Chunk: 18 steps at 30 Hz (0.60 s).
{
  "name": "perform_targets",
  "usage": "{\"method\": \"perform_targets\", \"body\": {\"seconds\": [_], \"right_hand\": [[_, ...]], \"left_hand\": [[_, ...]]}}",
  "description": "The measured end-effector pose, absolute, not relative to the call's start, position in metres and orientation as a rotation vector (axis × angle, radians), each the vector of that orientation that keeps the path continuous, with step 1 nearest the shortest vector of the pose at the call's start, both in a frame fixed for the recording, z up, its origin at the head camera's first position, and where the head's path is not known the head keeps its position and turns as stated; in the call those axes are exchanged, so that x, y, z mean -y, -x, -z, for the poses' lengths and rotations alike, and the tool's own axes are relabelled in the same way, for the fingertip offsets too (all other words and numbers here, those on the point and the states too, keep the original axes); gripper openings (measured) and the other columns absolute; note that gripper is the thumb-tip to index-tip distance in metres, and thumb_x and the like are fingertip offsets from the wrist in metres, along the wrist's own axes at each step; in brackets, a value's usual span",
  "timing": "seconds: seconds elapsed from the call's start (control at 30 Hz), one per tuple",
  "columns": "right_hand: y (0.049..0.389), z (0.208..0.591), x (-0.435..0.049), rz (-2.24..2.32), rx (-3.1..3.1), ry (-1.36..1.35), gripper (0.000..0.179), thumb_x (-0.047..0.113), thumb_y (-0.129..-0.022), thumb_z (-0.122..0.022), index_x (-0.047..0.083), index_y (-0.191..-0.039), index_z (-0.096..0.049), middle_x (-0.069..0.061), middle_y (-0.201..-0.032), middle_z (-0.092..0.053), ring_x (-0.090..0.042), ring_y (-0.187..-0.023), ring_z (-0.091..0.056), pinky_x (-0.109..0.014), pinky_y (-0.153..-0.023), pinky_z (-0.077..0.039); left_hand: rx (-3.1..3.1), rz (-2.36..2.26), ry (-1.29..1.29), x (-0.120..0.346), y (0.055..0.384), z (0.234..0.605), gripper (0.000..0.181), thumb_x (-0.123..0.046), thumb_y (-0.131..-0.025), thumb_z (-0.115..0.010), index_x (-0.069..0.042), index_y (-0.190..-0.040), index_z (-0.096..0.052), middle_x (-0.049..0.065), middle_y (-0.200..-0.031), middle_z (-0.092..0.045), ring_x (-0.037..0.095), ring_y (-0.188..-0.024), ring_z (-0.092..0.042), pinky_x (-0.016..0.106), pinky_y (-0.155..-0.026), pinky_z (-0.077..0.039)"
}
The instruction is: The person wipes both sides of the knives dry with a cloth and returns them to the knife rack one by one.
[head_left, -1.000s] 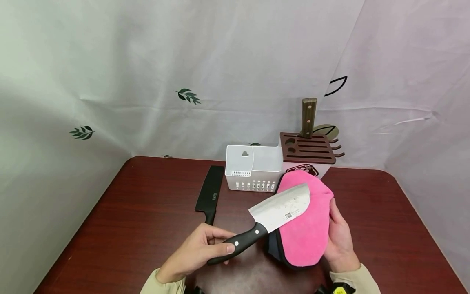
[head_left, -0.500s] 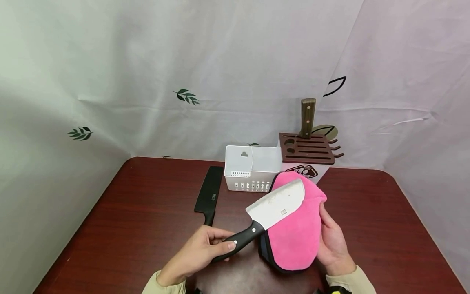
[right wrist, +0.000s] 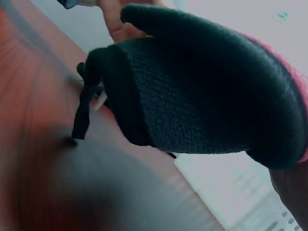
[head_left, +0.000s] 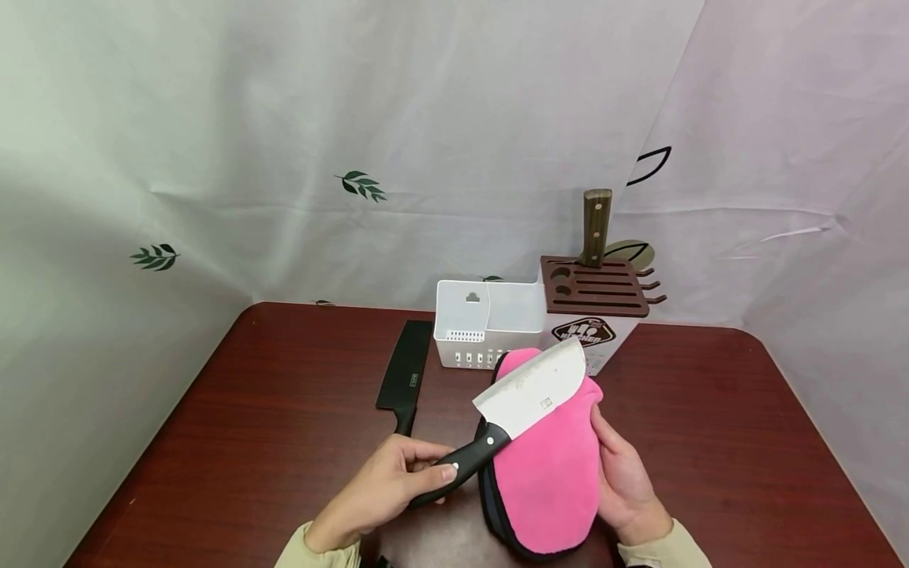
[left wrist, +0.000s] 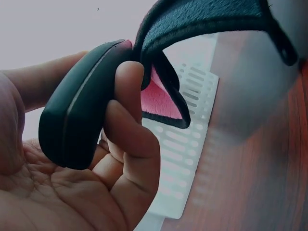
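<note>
My left hand [head_left: 379, 489] grips a cleaver [head_left: 533, 394] by its black riveted handle, thumb on top. Its broad silvery blade points up and to the right. Behind the blade lies a pink cleaning cloth [head_left: 550, 489] with black edging, gripped at its right side by my right hand [head_left: 628, 485]. The blade overlaps the cloth in the head view. In the left wrist view, fingers curl round the handle [left wrist: 77, 106]. The right wrist view shows the cloth's dark textured underside [right wrist: 187, 91], which hides most of the right hand's fingers.
A black cleaver [head_left: 406, 367] lies on the reddish-brown table [head_left: 270, 442], its handle end behind my left hand. At the back stands a white holder basket [head_left: 461, 347] joined to a brown-topped knife block [head_left: 596, 292]. A wooden-handled knife [head_left: 596, 225] stands in a slot there.
My right hand and the pink cloth have moved left and slightly toward me, behind the blade. The left hand and cleaver have shifted only a little; more of the knife block's label shows.
</note>
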State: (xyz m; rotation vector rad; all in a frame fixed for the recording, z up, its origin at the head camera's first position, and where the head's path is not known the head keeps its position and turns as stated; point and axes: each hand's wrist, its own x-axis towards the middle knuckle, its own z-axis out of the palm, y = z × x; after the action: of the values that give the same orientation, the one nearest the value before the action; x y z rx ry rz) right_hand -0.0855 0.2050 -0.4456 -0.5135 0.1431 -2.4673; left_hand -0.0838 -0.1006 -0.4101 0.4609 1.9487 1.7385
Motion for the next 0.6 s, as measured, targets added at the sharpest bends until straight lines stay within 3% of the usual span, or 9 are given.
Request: {"method": "perform_targets", "body": {"seconds": [0.2,0.6], "right_hand": [[0.083,0.446,-0.197,2.406,-0.301,0.530,0.077,0.043,-0.106,0.007,0.014,-0.143,-0.055,-0.005,-0.138,-0.061,-0.014,-0.127,-0.055,-0.030,-0.108,-0.040],[0.077,0.447,-0.188,2.395,-0.468,0.516,0.071,0.031,-0.109,0.005,0.009,-0.142,-0.054,-0.006,-0.134,-0.062,-0.014,-0.122,-0.057,-0.031,-0.105,-0.043]], "left_hand": [[-1.912,-1.767,-0.453,0.099,0.084,0.411,0.028,-0.011,-0.096,-0.067,0.007,-0.118,-0.071,0.018,-0.085,-0.072,0.011,-0.068,-0.064,0.022,-0.063,-0.052],[-1.961,-1.756,-0.435,0.096,0.084,0.412,0.025,-0.012,-0.096,-0.069,0.004,-0.114,-0.073,0.008,-0.075,-0.067,0.010,-0.065,-0.060,0.022,-0.060,-0.050]]}}
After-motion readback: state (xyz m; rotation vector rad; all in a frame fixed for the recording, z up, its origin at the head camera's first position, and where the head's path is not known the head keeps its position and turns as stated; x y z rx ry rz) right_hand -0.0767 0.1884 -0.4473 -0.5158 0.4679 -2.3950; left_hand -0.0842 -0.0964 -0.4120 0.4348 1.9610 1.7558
